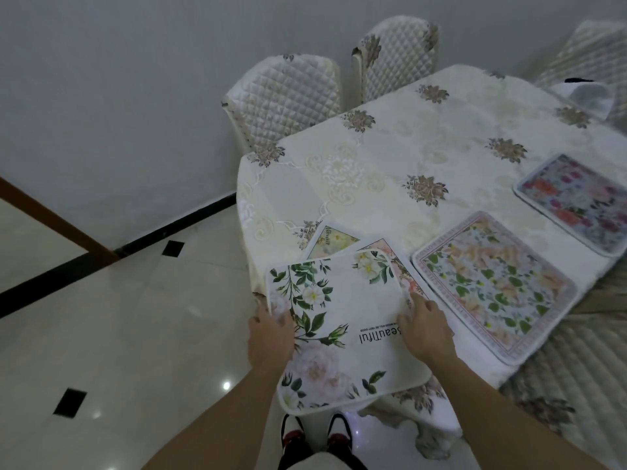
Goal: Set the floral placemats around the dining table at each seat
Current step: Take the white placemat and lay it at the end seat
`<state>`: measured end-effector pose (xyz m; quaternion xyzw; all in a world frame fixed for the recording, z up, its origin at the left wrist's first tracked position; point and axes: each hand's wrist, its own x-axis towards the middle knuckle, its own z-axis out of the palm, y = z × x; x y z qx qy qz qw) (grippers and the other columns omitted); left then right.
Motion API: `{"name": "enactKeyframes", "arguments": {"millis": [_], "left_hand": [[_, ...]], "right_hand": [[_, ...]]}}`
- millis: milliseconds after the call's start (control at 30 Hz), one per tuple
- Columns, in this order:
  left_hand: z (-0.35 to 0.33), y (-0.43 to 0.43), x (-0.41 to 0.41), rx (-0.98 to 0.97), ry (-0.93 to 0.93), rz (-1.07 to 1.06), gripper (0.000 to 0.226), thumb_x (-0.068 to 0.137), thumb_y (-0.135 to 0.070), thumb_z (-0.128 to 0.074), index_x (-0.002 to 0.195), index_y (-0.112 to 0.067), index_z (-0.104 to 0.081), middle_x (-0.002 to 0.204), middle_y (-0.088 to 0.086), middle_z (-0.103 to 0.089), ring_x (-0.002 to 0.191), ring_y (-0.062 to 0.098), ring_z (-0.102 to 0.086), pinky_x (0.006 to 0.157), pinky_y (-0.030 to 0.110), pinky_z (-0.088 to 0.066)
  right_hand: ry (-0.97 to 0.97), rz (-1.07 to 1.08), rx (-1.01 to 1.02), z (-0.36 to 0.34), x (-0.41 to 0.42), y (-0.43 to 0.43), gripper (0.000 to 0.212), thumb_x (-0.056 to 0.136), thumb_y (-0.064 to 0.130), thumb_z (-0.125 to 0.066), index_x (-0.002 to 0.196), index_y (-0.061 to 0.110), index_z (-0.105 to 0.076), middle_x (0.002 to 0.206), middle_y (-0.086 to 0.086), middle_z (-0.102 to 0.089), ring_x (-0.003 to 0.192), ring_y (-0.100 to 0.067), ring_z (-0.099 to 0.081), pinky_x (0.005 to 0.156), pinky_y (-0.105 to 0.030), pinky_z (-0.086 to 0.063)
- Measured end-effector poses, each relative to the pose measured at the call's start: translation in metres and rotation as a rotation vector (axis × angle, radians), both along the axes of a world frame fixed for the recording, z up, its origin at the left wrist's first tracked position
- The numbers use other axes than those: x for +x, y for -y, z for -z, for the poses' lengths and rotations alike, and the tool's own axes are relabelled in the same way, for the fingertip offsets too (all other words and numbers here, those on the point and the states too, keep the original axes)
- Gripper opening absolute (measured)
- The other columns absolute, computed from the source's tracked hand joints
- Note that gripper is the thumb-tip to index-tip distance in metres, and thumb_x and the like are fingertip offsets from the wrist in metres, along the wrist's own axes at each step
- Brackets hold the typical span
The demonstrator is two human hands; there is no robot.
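Observation:
A white placemat [342, 320] with green leaves, pale roses and the word "Beautiful" is held over the near corner of the dining table [390, 164]. My left hand [269, 337] grips its left edge and my right hand [427, 330] grips its right edge. Beneath it lie two more mats: a yellow-green one [330, 240] and a pink-bordered one [397, 262], both mostly hidden. Flat on the table to the right lies a pink-bordered floral placemat [492, 286], and beyond it a mat with red and purple flowers [576, 205].
A cream tablecloth with brown flower motifs covers the table. Two quilted chairs [288, 96] [397, 56] stand along the far side, a third [590, 52] at the far right, and one quilted chair [573, 374] at the near right. A white folded item [587, 93] lies near the far corner. Glossy tiled floor lies to the left.

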<state>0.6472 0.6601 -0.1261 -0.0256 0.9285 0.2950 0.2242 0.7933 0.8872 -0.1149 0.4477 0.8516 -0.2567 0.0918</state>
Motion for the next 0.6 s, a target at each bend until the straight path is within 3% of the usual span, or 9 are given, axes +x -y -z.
{"name": "enactKeyframes", "arguments": {"millis": [233, 433, 533, 600], "left_hand": [[0.003, -0.002, 0.0, -0.009, -0.019, -0.046, 0.043, 0.099, -0.031, -0.049, 0.129, -0.003, -0.039, 0.12, 0.021, -0.047, 0.082, 0.023, -0.045, 0.07, 0.035, -0.038], [0.003, -0.009, 0.002, -0.034, -0.078, -0.081, 0.037, 0.1, -0.032, -0.047, 0.121, -0.003, -0.041, 0.115, 0.019, -0.043, 0.07, 0.024, -0.045, 0.062, 0.035, -0.037], [0.004, -0.01, -0.001, 0.0, -0.088, -0.094, 0.032, 0.101, -0.031, -0.045, 0.115, -0.002, -0.043, 0.108, 0.018, -0.051, 0.074, 0.026, -0.047, 0.063, 0.035, -0.037], [0.003, -0.01, -0.004, 0.037, -0.076, -0.074, 0.027, 0.102, -0.03, -0.042, 0.107, -0.004, -0.042, 0.092, 0.015, -0.057, 0.073, 0.027, -0.05, 0.063, 0.035, -0.038]], "right_hand": [[-0.003, 0.064, -0.038, 0.009, -0.016, -0.009, 0.05, 0.091, 0.033, -0.049, 0.135, 0.01, -0.047, 0.121, -0.016, -0.048, 0.109, -0.034, -0.048, 0.091, -0.045, -0.045], [-0.091, 0.175, -0.176, 0.011, -0.023, -0.017, 0.051, 0.092, 0.034, -0.056, 0.134, 0.009, -0.044, 0.125, -0.014, -0.057, 0.107, -0.031, -0.056, 0.087, -0.04, -0.047], [-0.158, 0.238, -0.271, 0.009, -0.027, -0.02, 0.037, 0.095, 0.031, -0.056, 0.125, 0.01, -0.05, 0.108, -0.007, -0.061, 0.09, -0.024, -0.057, 0.077, -0.033, -0.043], [-0.201, 0.241, -0.342, 0.008, -0.029, -0.021, 0.026, 0.097, 0.028, -0.053, 0.114, 0.011, -0.062, 0.099, -0.004, -0.068, 0.084, -0.023, -0.063, 0.075, -0.034, -0.048]]}}
